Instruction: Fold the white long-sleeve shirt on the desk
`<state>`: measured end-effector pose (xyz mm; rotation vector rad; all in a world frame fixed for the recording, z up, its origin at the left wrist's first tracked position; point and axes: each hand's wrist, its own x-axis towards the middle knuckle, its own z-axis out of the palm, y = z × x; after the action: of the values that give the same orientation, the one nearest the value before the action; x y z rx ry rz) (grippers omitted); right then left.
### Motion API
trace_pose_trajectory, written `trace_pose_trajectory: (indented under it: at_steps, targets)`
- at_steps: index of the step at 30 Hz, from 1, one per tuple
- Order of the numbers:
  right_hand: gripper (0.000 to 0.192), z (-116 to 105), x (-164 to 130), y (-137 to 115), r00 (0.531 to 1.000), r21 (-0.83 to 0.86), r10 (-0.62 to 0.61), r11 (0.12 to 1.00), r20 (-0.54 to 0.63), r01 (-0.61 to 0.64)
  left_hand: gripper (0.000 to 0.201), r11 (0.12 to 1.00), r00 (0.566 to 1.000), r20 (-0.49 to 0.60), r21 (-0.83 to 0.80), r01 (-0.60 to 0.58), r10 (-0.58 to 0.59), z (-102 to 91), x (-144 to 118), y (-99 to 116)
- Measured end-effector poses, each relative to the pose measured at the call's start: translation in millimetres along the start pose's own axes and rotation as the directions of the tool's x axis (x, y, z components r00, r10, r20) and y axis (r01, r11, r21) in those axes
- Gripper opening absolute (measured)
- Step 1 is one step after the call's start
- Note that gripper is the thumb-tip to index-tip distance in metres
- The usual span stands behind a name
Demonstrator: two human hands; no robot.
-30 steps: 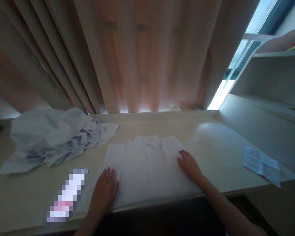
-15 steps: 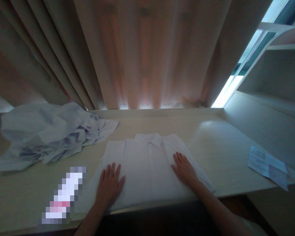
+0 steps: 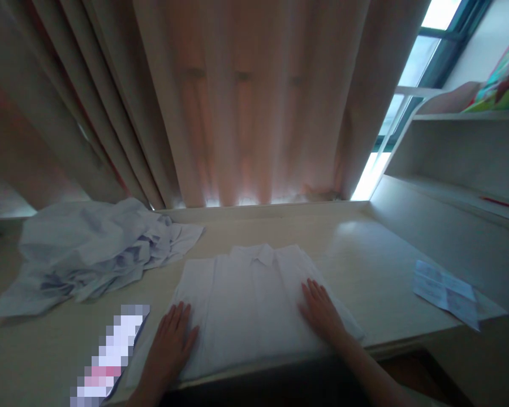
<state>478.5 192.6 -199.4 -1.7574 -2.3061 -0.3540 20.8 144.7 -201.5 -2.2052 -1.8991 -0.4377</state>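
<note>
Pressing: both your hands lie flat on the white shirt (image 3: 250,305).
Left hand (image 3: 169,345): palm down on the shirt's left lower part, fingers (image 3: 178,317) spread, gripping nothing.
Right hand (image 3: 320,311): flat on the shirt's right side, fingers slightly apart, gripping nothing.
Shirt: folded, collar away from you, at the desk (image 3: 365,265) front edge.
Left of it: crumpled pale blue cloth (image 3: 89,249).
Far right: 1 folded paper (image 3: 445,291).
Behind: curtain (image 3: 246,102).

Desk (image 3: 365,254) bare right of shirt (image 3: 250,294); crumpled cloth pile (image 3: 89,249) blocks left, paper (image 3: 445,291) far right.
</note>
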Motion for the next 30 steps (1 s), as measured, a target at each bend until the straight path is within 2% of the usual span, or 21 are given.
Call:
trace_pose_trajectory:
  at_steps: [4, 6, 9, 14, 18, 26, 30]
  targets:
    - [0.055, 14.6, -1.9, 0.9, 1.000, 0.019, -0.009, 1.000, 0.009, 0.009, 0.055, 1.000, 0.998, 0.054, -0.001, 0.024, -0.024, 19.3, -2.2, -2.4]
    - [0.054, 18.2, -1.0, 1.9, 1.000, 0.031, 0.002, 1.000, 0.009, -0.002, 0.055, 0.999, 0.998, 0.046, -0.002, 0.052, -0.052, 22.3, -2.6, -1.5]
    - [0.054, 16.7, 0.8, 1.9, 0.999, 0.049, 0.025, 0.998, 0.019, -0.026, 0.053, 0.996, 0.996, 0.026, -0.005, 0.086, -0.086, 17.0, -2.4, 1.2]
    - [0.054, 7.4, 2.5, -2.7, 0.997, 0.060, 0.044, 0.997, 0.066, -0.048, 0.053, 0.996, 0.993, 0.078, 0.037, 0.085, -0.088, 5.8, 0.0, 5.6]
    - [0.054, 6.4, 2.6, -4.5, 0.996, 0.046, 0.058, 0.997, 0.072, -0.062, 0.056, 0.993, 0.988, 0.104, 0.041, 0.111, -0.114, 4.0, 0.7, 8.7]
    - [0.055, 6.7, 3.2, -3.4, 0.994, 0.026, 0.037, 0.999, 0.100, -0.039, 0.058, 0.995, 0.984, 0.151, 0.055, 0.083, -0.090, 3.9, -0.7, 8.5]
    - [0.056, 8.1, 3.3, -2.6, 0.995, 0.037, 0.048, 0.998, 0.091, -0.051, 0.056, 0.995, 0.987, 0.127, 0.050, 0.091, -0.097, -0.2, 0.2, 11.5]
